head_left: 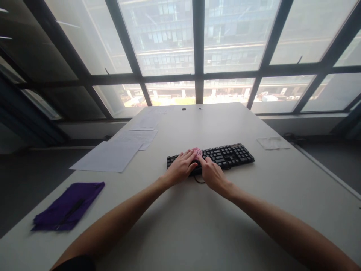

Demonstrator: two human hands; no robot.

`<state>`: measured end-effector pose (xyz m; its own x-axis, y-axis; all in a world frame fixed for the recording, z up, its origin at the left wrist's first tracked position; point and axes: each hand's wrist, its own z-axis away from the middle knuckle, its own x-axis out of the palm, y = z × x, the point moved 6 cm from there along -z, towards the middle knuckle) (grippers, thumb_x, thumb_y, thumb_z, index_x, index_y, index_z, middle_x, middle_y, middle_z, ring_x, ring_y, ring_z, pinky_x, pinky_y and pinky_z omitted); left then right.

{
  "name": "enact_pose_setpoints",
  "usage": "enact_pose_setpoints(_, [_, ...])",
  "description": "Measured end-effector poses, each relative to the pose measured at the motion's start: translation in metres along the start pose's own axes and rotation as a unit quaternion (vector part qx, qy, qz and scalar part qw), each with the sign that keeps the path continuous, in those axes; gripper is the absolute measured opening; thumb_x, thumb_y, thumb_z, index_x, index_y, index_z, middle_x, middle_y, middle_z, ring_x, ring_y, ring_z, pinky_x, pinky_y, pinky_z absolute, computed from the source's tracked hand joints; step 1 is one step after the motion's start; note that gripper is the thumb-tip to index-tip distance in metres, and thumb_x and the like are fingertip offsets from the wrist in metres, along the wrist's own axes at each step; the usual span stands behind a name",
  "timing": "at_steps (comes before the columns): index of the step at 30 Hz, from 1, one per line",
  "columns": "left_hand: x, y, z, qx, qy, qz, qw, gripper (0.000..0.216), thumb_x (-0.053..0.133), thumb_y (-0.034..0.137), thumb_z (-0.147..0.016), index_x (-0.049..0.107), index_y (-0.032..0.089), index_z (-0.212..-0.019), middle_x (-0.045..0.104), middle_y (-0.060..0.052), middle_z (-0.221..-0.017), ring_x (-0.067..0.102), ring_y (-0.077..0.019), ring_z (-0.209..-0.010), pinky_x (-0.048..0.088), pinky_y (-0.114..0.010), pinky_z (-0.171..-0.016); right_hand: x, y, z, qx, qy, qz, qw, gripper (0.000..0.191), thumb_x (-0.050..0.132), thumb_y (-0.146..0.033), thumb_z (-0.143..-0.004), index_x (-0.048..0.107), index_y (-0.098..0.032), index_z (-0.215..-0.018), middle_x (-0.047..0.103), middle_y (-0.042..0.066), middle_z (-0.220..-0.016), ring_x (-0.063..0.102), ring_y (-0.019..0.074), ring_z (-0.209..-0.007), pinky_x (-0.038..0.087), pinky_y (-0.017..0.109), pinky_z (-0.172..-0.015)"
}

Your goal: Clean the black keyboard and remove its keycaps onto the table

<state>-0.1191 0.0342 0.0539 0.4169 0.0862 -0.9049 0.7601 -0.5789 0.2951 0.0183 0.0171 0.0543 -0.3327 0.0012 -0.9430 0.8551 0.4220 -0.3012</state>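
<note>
Head view: pink ringed disc point(197, 152) lay on the black keyboard point(228, 155), left of its middle, between the two hands. Its soft or rigid nature could not be told at this size. The keyboard sat flat and slightly slanted, long side across the person's front, probably so that both hands met it without a stretch. Its weight and the tabletop point(214, 226) likely gave the disc a firm backing.

Left hand point(181, 165): palm down, fingers outstretched and close together, thumb set apart, fingertips at the disc's left edge. It looked laid on rather than clenched, perhaps to steady disc and keys together. Right hand point(213, 172): index finger reached to the disc's lower edge, the other fingers curled in; thumb hidden, so whether it pinched anything could not be told. Both forearms came in low from the near corners and converged, elbows wide, which seemed to keep the disc centred before the body.

Near the keyboard's front edge, a dark cable point(200, 182) looped out between the wrists. Farther off: paper sheets point(108, 155) and purple pouch point(69, 206) on the left, pale cloth-like piece point(272, 143) on the right, all apart from the hands, presumably leaving the middle free for them. Windows point(169, 37) stood beyond.
</note>
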Motion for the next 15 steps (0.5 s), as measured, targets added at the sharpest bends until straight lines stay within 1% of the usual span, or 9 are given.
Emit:
enact_pose_setpoints(5, [0.030, 0.032, -0.040, 0.006, -0.020, -0.024, 0.999, 0.069, 0.034, 0.059, -0.098, 0.032, 0.018, -0.153, 0.030, -0.018, -0.158, 0.027, -0.0325, -0.148, 0.025, -0.054, -0.118, -0.016, 0.047, 0.007, 0.056, 0.020, 0.035, 0.998, 0.053, 0.031, -0.013, -0.099, 0.037, -0.023, -0.151, 0.060, 0.014, -0.119, 0.067, 0.0228, -0.096, 0.045, 0.027, -0.078])
enact_pose_setpoints(8, [0.042, 0.047, -0.054, 0.022, -0.025, -0.028, 0.999, 0.071, 0.032, 0.061, -0.098, 0.033, 0.015, -0.152, 0.031, -0.019, -0.158, 0.029, -0.0328, -0.147, 0.026, -0.052, -0.118, -0.026, 0.080, 0.012, 0.098, 0.039, 0.049, 0.993, 0.052, 0.030, -0.015, -0.099, 0.039, -0.023, -0.150, 0.060, 0.014, -0.116, 0.068, 0.0236, -0.091, 0.046, 0.029, -0.078])
enact_pose_setpoints(10, [0.044, 0.052, -0.056, 0.032, -0.027, -0.027, 0.999, 0.071, 0.031, 0.061, -0.098, 0.036, 0.014, -0.150, 0.033, -0.019, -0.157, 0.029, -0.0318, -0.147, 0.026, -0.050, -0.118, -0.033, 0.106, 0.017, 0.129, 0.058, 0.060, 0.988, 0.053, 0.028, -0.014, -0.099, 0.039, -0.023, -0.150, 0.060, 0.015, -0.116, 0.068, 0.0246, -0.093, 0.046, 0.031, -0.080])
enact_pose_setpoints(12, [0.041, 0.052, -0.054, 0.036, -0.023, -0.021, 0.999, 0.070, 0.030, 0.061, -0.099, 0.038, 0.013, -0.149, 0.034, -0.019, -0.156, 0.030, -0.0309, -0.147, 0.026, -0.048, -0.118, -0.038, 0.130, 0.024, 0.159, 0.070, 0.069, 0.982, 0.054, 0.029, -0.012, -0.098, 0.039, -0.021, -0.150, 0.060, 0.016, -0.116, 0.067, 0.0252, -0.094, 0.046, 0.032, -0.082])
enact_pose_setpoints(15, [0.031, 0.044, -0.048, 0.029, -0.011, -0.013, 0.999, 0.068, 0.031, 0.059, -0.099, 0.041, 0.012, -0.148, 0.036, -0.020, -0.155, 0.031, -0.0307, -0.146, 0.028, -0.048, -0.118, -0.042, 0.154, 0.035, 0.195, 0.092, 0.076, 0.974, 0.053, 0.028, -0.012, -0.099, 0.038, -0.019, -0.150, 0.061, 0.016, -0.112, 0.067, 0.0251, -0.091, 0.046, 0.033, -0.082])
